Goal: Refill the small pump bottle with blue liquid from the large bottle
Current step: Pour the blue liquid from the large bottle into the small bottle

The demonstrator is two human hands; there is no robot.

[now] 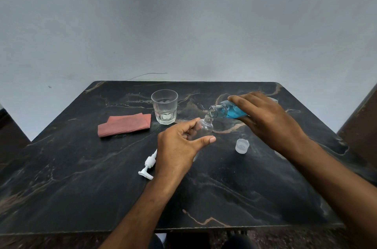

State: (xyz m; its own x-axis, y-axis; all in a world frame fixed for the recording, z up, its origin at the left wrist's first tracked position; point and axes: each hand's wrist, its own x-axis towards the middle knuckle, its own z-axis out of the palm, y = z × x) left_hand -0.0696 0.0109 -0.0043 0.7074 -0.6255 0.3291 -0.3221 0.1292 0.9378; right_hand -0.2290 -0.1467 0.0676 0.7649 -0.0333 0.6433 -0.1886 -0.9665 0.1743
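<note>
Left hand [179,146] curled around the small bottle [205,127], thumb and fingers grasping its clear body, standing upright near the middle of the dark marbled tabletop [81,187]. Right hand [267,118] wrapped over the large bottle [228,110], tipped almost flat, open mouth touching or just above the small bottle's neck, blue liquid pooled in its body. White pump [148,165] lying just left of the left wrist. Clear cap [242,146] resting right of the small bottle. Empty glass [164,106] toward the far edge, folded pink cloth [124,124] just beside it on the left.
</note>
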